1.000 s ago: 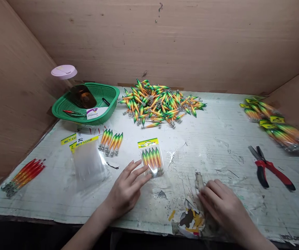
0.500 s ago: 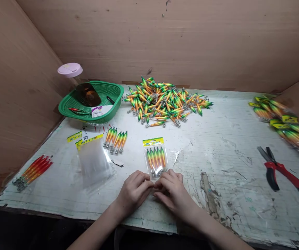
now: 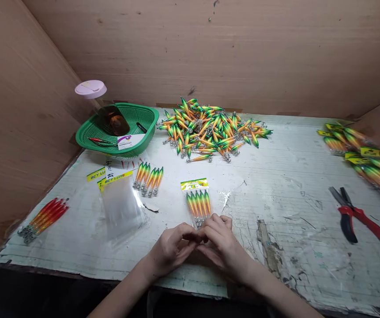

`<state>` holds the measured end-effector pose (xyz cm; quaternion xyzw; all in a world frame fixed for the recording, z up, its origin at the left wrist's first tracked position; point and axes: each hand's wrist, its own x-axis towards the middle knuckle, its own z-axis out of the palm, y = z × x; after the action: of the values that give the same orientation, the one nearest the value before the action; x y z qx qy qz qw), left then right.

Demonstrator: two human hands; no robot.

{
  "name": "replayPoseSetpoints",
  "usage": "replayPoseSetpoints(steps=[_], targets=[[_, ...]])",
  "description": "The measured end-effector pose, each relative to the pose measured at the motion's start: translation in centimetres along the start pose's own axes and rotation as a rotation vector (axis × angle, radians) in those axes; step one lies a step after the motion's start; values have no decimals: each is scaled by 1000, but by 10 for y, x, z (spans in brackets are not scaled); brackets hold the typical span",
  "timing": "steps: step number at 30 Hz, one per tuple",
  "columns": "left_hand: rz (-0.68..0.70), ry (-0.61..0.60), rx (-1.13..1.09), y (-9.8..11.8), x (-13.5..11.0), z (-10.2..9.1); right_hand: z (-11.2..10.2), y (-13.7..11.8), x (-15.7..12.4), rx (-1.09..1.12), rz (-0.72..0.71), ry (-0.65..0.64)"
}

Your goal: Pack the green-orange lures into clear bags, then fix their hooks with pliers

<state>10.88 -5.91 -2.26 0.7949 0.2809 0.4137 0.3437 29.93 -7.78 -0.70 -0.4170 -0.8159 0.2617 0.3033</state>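
Brown wooden panels point(image 3: 190, 48) are set around a pale, scuffed bench point(image 3: 295, 176). At its near middle, a packet point(image 3: 194, 185) of green-and-orange lures point(image 3: 199, 203) is touched at its lower end by the half-curled left hand point(image 3: 174, 245) and right hand point(image 3: 222, 242). Whether it is gripped cannot be told, its bottom edge being hidden.

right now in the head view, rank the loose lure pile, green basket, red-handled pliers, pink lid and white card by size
1. Loose lure pile
2. Green basket
3. Red-handled pliers
4. Pink lid and white card: too alike to rank
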Motion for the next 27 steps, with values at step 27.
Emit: replayPoseSetpoints(steps=[27], targets=[[3, 63, 17, -3, 1, 4, -20, 5, 16, 330, 234, -270]])
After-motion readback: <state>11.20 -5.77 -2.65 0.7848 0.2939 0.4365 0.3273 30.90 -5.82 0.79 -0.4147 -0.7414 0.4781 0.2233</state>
